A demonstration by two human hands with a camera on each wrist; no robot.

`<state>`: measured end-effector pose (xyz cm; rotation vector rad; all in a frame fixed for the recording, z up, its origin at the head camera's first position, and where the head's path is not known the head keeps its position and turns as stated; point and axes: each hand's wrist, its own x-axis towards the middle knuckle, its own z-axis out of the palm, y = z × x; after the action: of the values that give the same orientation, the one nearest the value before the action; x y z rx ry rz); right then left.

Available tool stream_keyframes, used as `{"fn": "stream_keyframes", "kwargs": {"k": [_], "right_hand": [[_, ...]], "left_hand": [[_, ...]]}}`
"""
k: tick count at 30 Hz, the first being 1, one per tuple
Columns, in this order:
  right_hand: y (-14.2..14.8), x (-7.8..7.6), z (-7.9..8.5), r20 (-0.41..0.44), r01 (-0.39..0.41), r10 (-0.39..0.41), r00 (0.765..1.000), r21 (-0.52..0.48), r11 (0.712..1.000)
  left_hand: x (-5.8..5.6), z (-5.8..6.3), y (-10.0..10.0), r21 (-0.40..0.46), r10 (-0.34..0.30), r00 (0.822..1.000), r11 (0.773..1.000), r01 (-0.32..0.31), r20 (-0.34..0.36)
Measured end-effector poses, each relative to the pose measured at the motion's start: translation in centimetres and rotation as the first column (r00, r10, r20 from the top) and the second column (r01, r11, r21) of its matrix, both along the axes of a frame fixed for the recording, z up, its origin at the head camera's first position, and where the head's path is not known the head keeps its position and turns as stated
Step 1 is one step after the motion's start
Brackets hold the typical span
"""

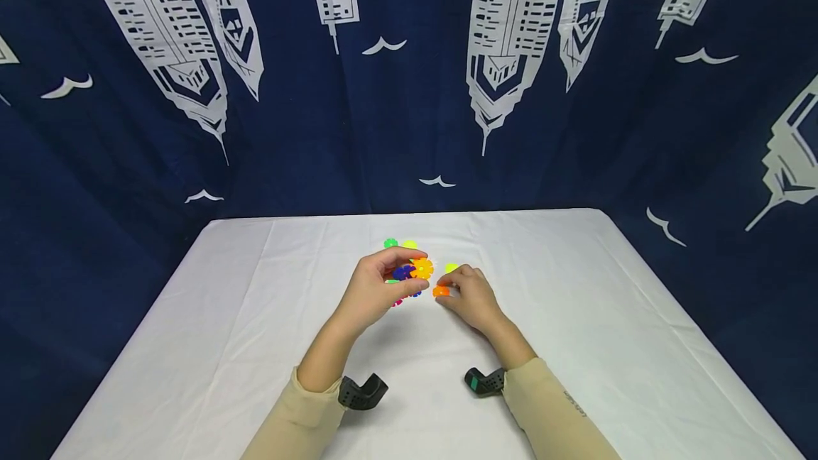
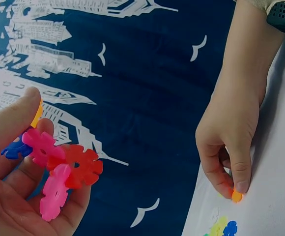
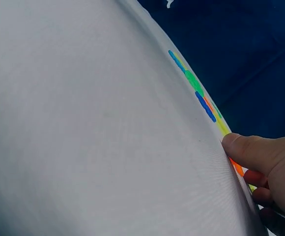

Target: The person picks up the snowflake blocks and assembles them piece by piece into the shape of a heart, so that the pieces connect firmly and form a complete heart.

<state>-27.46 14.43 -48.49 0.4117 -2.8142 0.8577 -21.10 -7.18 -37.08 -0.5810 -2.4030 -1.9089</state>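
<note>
My left hand (image 1: 375, 284) is raised over the middle of the table, holding a cluster of joined flower-shaped plastic discs. A yellow-orange disc (image 1: 422, 268) and a dark blue disc (image 1: 402, 272) of it show in the head view. In the left wrist view a red disc (image 2: 84, 166) and two pink discs (image 2: 43, 147) are linked in it too, lying against the fingers. To the right, my right hand (image 1: 476, 299) pinches a single orange disc (image 2: 237, 195) between thumb and fingers at the tabletop. The fingers partly cover that disc.
Loose discs lie around the hands: a green disc (image 1: 390, 243) and a yellow disc (image 1: 410, 244) behind the left hand, and another yellow disc (image 1: 451, 267) beyond the right fingers. A white cloth covers the table (image 1: 224, 346). A dark blue printed curtain (image 1: 396, 126) hangs behind it.
</note>
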Motion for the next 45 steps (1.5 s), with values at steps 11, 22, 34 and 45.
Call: {"fn": "stream_keyframes", "kwargs": {"k": [11, 22, 34, 45], "right_hand": [[0.5, 0.3, 1.5, 0.005, -0.016, 0.017, 1.0, -0.247, 0.969], [0.7, 1.3, 5.5, -0.037, -0.154, 0.166, 0.985, -0.601, 0.784], [-0.4, 4.4, 10.3, -0.26, -0.366, 0.26, 0.93, -0.585, 0.724], [-1.1, 5.3, 11.1, -0.396, -0.51, 0.343, 0.852, -0.477, 0.716]], "left_hand": [[0.2, 0.0, 0.0, 0.006, 0.008, 1.0, 1.0, -0.008, -0.016], [0.3, 0.2, 0.0, -0.004, -0.001, 1.0, 1.0, 0.001, 0.02], [0.2, 0.2, 0.0, 0.016, 0.015, 1.0, 1.0, -0.015, 0.005], [0.3, 0.7, -0.2, 0.067, 0.032, 0.998, 0.997, -0.036, 0.058]]}}
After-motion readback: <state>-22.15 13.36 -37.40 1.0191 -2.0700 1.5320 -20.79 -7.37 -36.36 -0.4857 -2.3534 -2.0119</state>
